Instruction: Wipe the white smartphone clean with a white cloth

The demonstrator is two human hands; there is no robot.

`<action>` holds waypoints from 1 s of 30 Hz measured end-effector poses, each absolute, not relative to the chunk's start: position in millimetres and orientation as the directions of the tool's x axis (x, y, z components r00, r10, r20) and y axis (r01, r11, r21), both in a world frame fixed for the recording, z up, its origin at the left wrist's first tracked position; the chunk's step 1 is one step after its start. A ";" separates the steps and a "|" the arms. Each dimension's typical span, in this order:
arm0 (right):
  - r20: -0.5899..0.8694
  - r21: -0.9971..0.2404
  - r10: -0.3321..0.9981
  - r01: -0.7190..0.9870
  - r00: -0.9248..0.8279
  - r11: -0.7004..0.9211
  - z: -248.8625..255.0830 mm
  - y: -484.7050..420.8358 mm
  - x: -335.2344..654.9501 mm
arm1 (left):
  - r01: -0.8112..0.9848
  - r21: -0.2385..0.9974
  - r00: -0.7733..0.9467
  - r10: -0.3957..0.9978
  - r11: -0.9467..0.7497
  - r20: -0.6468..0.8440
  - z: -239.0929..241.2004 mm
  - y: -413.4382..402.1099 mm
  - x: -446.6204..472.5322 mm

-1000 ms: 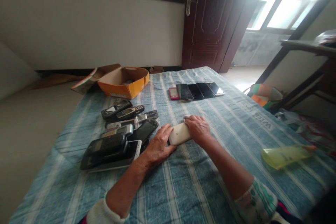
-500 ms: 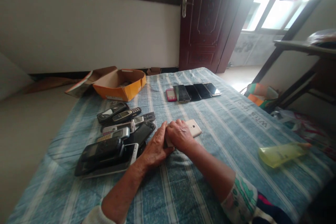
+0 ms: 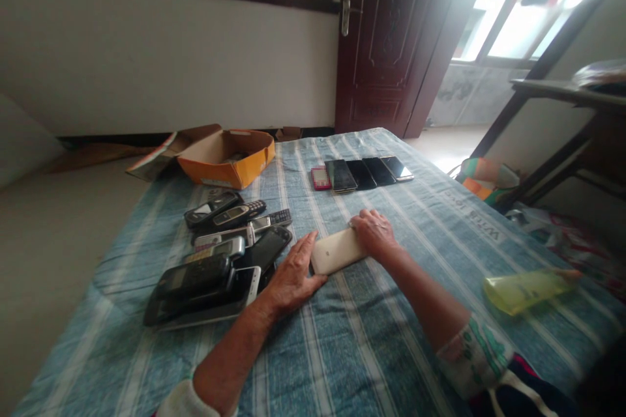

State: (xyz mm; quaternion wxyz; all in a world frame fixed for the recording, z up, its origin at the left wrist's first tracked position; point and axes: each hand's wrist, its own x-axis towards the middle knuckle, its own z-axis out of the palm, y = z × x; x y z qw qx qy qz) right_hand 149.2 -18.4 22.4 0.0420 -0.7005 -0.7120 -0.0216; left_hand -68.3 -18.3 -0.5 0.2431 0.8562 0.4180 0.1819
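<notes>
A pale gold smartphone (image 3: 337, 253) lies back side up on the striped cloth between my hands. My right hand (image 3: 375, 233) is closed around its far right end, covering that part. At the near left end, the thumb and fingers of my left hand (image 3: 293, 277) straddle the edge. Left of that hand is a pile of old phones: a black touchscreen phone (image 3: 267, 249), a keypad phone (image 3: 239, 214), a thick black device (image 3: 190, 287) and a white-edged tablet or large phone (image 3: 247, 293) under it. Farther back, several dark smartphones (image 3: 362, 174) form an overlapping row.
A pink-edged small item (image 3: 321, 178) adjoins the row's left end. An opened orange cardboard box (image 3: 235, 172) sits at the back left. A yellow translucent object (image 3: 518, 290) lies at the right. Beyond the bed are a brown door (image 3: 376, 45) and a shelf (image 3: 562, 86).
My right hand has slid right along the smartphone from its middle to its far end, uncovering its back. My left hand keeps nearly the same place at the left end.
</notes>
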 end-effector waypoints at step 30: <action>0.056 -0.964 0.995 -0.255 0.085 0.076 6.2 -64.7 151.3 | 0.376 0.803 0.418 0.858 -0.462 0.298 22.5 -44.2 0.9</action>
